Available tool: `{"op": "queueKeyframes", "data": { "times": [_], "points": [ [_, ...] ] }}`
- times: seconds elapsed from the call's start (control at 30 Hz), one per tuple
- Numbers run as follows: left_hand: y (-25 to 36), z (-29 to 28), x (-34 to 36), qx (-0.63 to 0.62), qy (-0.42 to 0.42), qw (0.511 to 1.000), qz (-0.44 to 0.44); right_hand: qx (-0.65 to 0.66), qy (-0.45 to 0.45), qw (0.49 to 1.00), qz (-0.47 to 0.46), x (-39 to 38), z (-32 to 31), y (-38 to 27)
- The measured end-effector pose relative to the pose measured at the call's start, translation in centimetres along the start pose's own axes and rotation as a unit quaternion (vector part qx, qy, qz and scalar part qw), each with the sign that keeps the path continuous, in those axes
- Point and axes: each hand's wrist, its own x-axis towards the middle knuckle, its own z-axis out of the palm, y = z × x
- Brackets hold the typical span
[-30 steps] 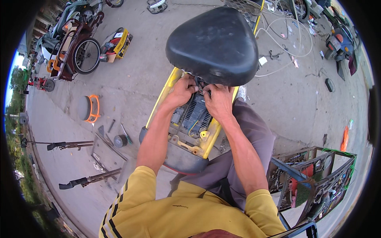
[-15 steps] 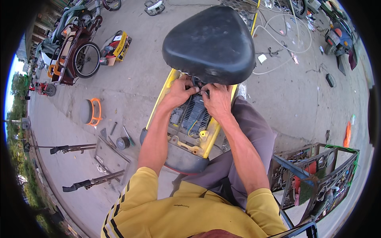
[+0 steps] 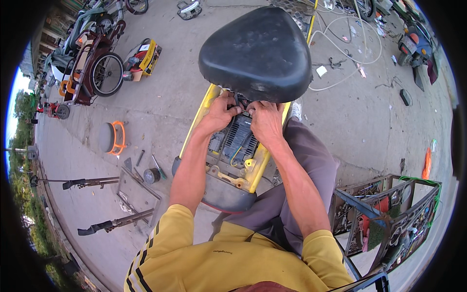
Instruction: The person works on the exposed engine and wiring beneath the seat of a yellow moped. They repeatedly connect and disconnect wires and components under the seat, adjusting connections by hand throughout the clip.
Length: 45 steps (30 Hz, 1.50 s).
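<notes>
A black saddle [image 3: 255, 53] overhangs a yellow-framed vehicle body [image 3: 260, 168] in front of me. Beneath its near edge, my left hand [image 3: 220, 116] and my right hand [image 3: 266, 121] face each other, fingers bent and pinched at dark wiring [image 3: 242, 103]. The fingertips nearly meet; the seat and my fingers partly hide what they grip. Just below my hands sits a grey finned box [image 3: 240, 138] inside the frame, with a yellow-green wire [image 3: 235, 156] on it.
On the left floor are an orange-framed stool [image 3: 116, 138], a screwdriver [image 3: 158, 167], a black roll [image 3: 151, 175] and a metal panel [image 3: 138, 194]. A parts-filled metal rack [image 3: 384, 219] stands at right. A pale hose [image 3: 340, 87] coils behind; a maroon cargo tricycle [image 3: 90, 73] stands far left.
My fingers have shifted slightly at the wiring under the saddle; the left fingertips have moved a little left. The vehicle and surroundings stay in place.
</notes>
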Motion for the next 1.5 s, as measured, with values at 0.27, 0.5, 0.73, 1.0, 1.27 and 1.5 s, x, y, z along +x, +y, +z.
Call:
{"op": "queueKeyframes", "data": {
  "times": [0.27,0.5,0.73,1.0,1.27,1.5],
  "points": [
    [-1.6,0.0,0.5,-0.009,-0.001,1.0,0.011,0.026,0.014,0.999,-0.013,-0.1,-0.5,-0.1],
    [-1.1,-0.2,0.2,0.01,0.006,1.0,0.015,0.004,-0.001,1.0,-0.002,0.0,-0.6,-0.6],
    [-0.2,-0.9,0.1,0.047,-0.003,0.999,0.011,-0.002,0.012,1.0,-0.011,-0.2,-0.4,-0.6],
    [0.0,-1.1,-0.1,0.029,-0.031,0.999,0.001,0.008,0.015,1.0,-0.008,-0.1,-0.5,-0.5],
    [1.1,0.3,-0.2,-0.092,0.001,0.995,-0.041,0.011,0.016,1.0,-0.004,-0.1,-0.4,-0.4],
    [1.0,-0.2,-0.3,-0.082,-0.001,0.996,-0.023,-0.019,0.015,1.0,-0.003,0.0,0.0,-0.6]
  ]
}}
